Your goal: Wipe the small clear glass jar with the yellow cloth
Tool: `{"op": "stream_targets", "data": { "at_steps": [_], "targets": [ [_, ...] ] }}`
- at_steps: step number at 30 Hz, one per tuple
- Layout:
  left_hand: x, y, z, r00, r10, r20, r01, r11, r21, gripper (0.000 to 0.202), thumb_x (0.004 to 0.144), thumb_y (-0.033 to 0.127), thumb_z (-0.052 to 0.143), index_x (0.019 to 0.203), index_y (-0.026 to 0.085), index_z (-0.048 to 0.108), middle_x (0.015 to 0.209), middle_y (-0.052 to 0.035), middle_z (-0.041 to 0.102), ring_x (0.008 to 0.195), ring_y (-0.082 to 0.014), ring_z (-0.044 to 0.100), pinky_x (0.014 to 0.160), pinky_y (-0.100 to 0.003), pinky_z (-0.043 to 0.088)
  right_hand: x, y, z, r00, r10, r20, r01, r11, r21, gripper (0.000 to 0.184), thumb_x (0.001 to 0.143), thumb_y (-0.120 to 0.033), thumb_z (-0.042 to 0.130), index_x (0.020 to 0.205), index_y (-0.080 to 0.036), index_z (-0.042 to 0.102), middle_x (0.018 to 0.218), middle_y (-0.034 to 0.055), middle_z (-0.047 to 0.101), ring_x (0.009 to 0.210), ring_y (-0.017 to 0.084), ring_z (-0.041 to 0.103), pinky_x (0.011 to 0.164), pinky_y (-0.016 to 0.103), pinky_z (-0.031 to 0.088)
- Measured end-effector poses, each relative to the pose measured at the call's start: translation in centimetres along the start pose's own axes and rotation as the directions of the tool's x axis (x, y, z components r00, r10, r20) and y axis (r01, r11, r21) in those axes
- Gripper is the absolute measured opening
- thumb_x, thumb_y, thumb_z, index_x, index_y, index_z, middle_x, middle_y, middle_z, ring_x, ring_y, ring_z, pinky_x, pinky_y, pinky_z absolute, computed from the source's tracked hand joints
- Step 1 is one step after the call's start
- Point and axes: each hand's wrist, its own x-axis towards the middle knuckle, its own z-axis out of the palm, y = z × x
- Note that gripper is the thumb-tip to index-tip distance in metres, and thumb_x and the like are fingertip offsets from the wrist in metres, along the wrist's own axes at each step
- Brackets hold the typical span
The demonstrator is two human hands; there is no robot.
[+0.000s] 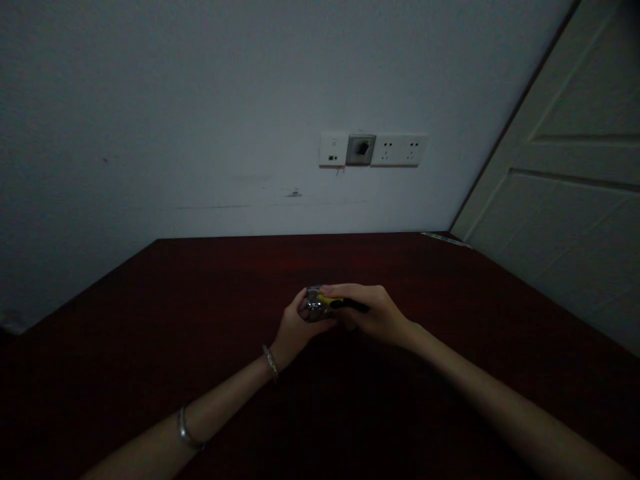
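Over the dark red table, my left hand (293,331) curls around a shiny, rounded silvery or clear object (315,307). Its wrist carries two metal bracelets. My right hand (380,311) is closed from the right on a slim yellow-and-black tool (343,303), whose yellow end meets the shiny object. Dim light hides the exact kind of both, and I cannot tell whether they are joined. The fingertips of the two hands nearly touch, and the fingers cover the undersides of both items.
A dark red tabletop (240,267) runs back to a pale wall (200,100) with scuff marks. Wall sockets (395,151) and a grey switch plate (361,149) are mounted above it. A panelled door (565,167) borders the right side. A thin strip (445,239) lies at the back right corner.
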Motion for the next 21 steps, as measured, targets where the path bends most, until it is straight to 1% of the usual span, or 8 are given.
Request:
{"op": "stream_targets", "data": {
  "at_steps": [4,6,8,11,13,15,17,21],
  "targets": [
    [0.2,-0.2,0.0,1.0,-0.016,-0.016,0.015,1.0,-0.027,0.057,0.054,0.021,0.081,0.104,0.016,0.054,0.105,-0.0069,0.07,0.095,-0.0233,0.067,0.083,-0.037,0.057,0.5,-1.1,-0.8,0.992,0.018,0.121,-0.021,1.0,0.018,0.032,0.084,-0.013,0.058,0.115,-0.02,0.061,0.108,0.0062,0.07,0.098,0.015,0.066,0.086,0.029,0.054],
    [0.1,-0.1,0.0,1.0,-0.007,-0.006,0.006,1.0,-0.022,0.056,0.054,0.02,0.08,0.104,0.016,0.053,0.104,-0.0074,0.07,0.094,-0.0234,0.068,0.082,-0.037,0.057,0.8,-1.4,-1.3,0.988,0.053,0.144,-0.056,0.998,0.018,0.028,0.084,-0.016,0.06,0.112,-0.021,0.063,0.104,0.0037,0.071,0.093,0.014,0.067,0.084,0.027,0.054],
    [0.0,0.0,0.0,1.0,0.005,0.013,-0.005,1.0,-0.018,0.057,0.054,0.018,0.08,0.104,0.016,0.053,0.107,-0.0081,0.069,0.097,-0.0235,0.067,0.085,-0.037,0.056,1.1,-1.4,-1.6,0.992,0.092,0.081,-0.093,0.996,0.0,0.025,0.084,-0.02,0.061,0.108,-0.022,0.065,0.102,0.0023,0.071,0.092,0.015,0.068,0.083,0.027,0.054],
    [-0.2,0.0,-0.1,0.999,-0.011,0.03,0.012,1.0,-0.012,0.062,0.053,0.016,0.081,0.106,0.016,0.051,0.113,-0.0099,0.066,0.104,-0.0242,0.064,0.09,-0.038,0.054,1.1,-0.7,-1.6,0.988,0.14,-0.072,-0.144,0.988,-0.048,0.023,0.083,-0.022,0.062,0.106,-0.023,0.066,0.104,0.0031,0.071,0.094,0.016,0.067,0.086,0.03,0.054],
    [-0.3,-0.1,-0.1,0.999,-0.027,0.036,0.028,0.999,-0.023,0.067,0.051,0.016,0.082,0.11,0.016,0.049,0.116,-0.0112,0.065,0.106,-0.0255,0.063,0.091,-0.04,0.053,1.0,0.0,-1.3,0.981,0.152,-0.122,-0.161,0.984,-0.075,0.024,0.083,-0.022,0.061,0.106,-0.022,0.066,0.104,0.0043,0.071,0.095,0.017,0.067,0.086,0.032,0.054],
    [-0.2,-0.3,-0.1,0.999,-0.028,0.04,0.029,0.999,-0.036,0.073,0.05,0.017,0.082,0.113,0.016,0.047,0.118,-0.0114,0.064,0.106,-0.0262,0.063,0.091,-0.042,0.053,0.7,0.5,-0.9,0.982,0.145,-0.122,-0.156,0.984,-0.088,0.024,0.083,-0.021,0.061,0.107,-0.022,0.066,0.104,0.0045,0.071,0.095,0.018,0.068,0.086,0.033,0.055],
    [-0.2,-0.4,0.0,0.999,-0.014,0.04,0.015,0.999,-0.031,0.073,0.05,0.018,0.082,0.115,0.018,0.047,0.117,-0.01,0.065,0.105,-0.0258,0.063,0.09,-0.042,0.054,0.4,0.6,-0.5,0.987,0.125,-0.103,-0.134,0.987,-0.09,0.025,0.084,-0.022,0.059,0.108,-0.023,0.066,0.105,0.0042,0.071,0.095,0.018,0.068,0.086,0.034,0.055],
    [-0.1,-0.1,0.0,0.999,0.027,0.042,-0.027,1.0,0.006,0.064,0.053,0.018,0.081,0.108,0.018,0.051,0.111,-0.0076,0.067,0.101,-0.0237,0.066,0.087,-0.04,0.056,0.2,0.1,-0.4,0.996,0.067,-0.057,-0.071,0.995,-0.072,0.027,0.084,-0.021,0.058,0.11,-0.02,0.065,0.105,0.006,0.071,0.095,0.018,0.068,0.086,0.032,0.055]
  ]
}}
